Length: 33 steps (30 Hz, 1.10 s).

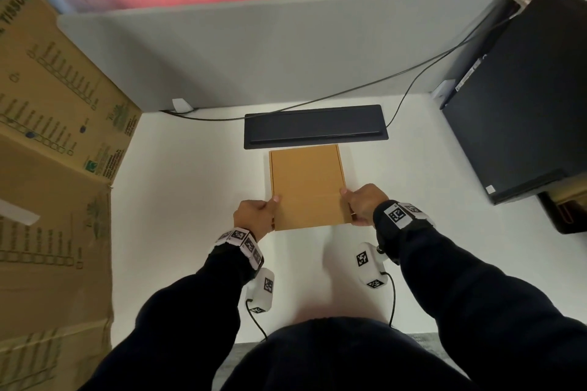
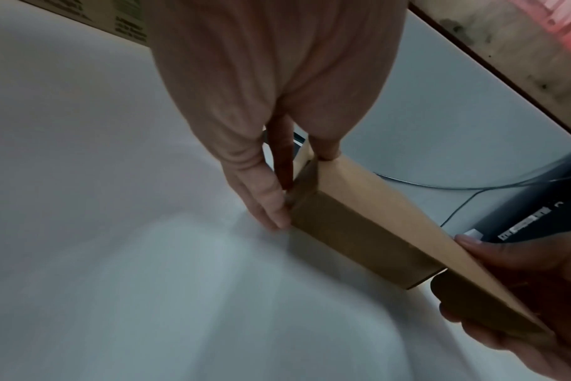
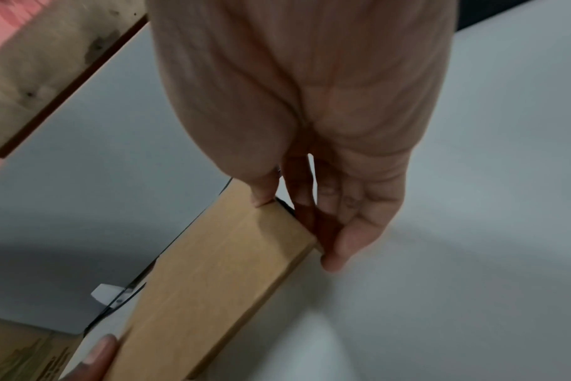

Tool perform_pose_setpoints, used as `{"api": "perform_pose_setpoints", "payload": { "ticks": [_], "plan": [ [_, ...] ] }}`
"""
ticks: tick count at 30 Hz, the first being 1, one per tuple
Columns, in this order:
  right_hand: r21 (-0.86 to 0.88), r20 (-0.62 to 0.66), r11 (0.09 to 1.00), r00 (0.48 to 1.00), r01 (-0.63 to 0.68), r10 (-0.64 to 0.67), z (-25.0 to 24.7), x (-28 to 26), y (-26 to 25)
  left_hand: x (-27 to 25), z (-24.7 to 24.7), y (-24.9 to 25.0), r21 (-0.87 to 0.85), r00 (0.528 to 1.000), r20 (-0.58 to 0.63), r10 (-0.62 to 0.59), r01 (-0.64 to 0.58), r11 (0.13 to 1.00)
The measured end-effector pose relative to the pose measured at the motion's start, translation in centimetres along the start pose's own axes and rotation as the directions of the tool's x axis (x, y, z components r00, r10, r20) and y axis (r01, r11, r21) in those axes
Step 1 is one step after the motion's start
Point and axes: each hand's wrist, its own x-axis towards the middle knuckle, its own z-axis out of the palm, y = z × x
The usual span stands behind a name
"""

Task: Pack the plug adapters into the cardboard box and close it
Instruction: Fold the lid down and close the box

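— Starting with the big pieces: what fills the scene?

— A white desk [image 1: 178,200], a large printed carton [image 1: 54,124] at nine o'clock, a dark computer case [image 1: 521,111] at two o'clock, and a black cable hatch [image 1: 314,125] at twelve o'clock.

— And the cardboard box [image 1: 306,186]?

— At the centre of the desk, lid down flat, its far edge just beside the hatch. Its long axis runs from six to twelve o'clock, short end toward the person.

— How do the hands sit on it?

— The left hand [image 1: 255,216] clamps the near corner at nine o'clock, thumb on the lid and fingers [image 2: 268,203] against the side wall. The right hand [image 1: 363,204] clamps the opposite corner at three o'clock the same way, thumb on top, fingers [image 3: 352,232] down the side.

— Any plug adapters visible?

— Not in any view.
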Motion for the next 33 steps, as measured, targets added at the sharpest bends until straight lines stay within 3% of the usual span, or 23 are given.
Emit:
{"api": "perform_pose_setpoints", "payload": {
  "ticks": [3, 9, 15, 21, 33],
  "plan": [
    [0.021, -0.028, 1.0, 1.0, -0.004, 0.004, 0.2, 0.1, 0.0, 0.3, 0.1, -0.4, -0.022, 0.999, 0.019, -0.038, 0.038, 0.999],
    [0.114, 0.063, 0.993, 0.997, 0.042, -0.049, 0.1, 0.2, 0.7, 0.0, 0.3, 0.2, 0.162, 0.999, -0.045, 0.009, -0.001, 0.987],
    [-0.082, 0.061, 0.981, 0.983, 0.177, -0.173, -0.5, 0.9, 1.3, -0.1, 1.0, 0.6, 0.073, 0.995, -0.082, -0.05, 0.056, 0.996],
    [-0.169, -0.014, 0.962, 0.976, 0.213, -0.219, -0.9, 0.7, 0.6, 0.4, 1.5, 1.3, 0.039, 0.992, -0.094, -0.079, 0.083, 0.996],
    [-0.089, -0.003, 0.966, 0.97, 0.241, -0.242, -1.1, 2.4, 0.5, 2.0, 2.0, 2.5, 0.015, 0.987, -0.132, -0.09, 0.093, 0.996]
  ]
}}
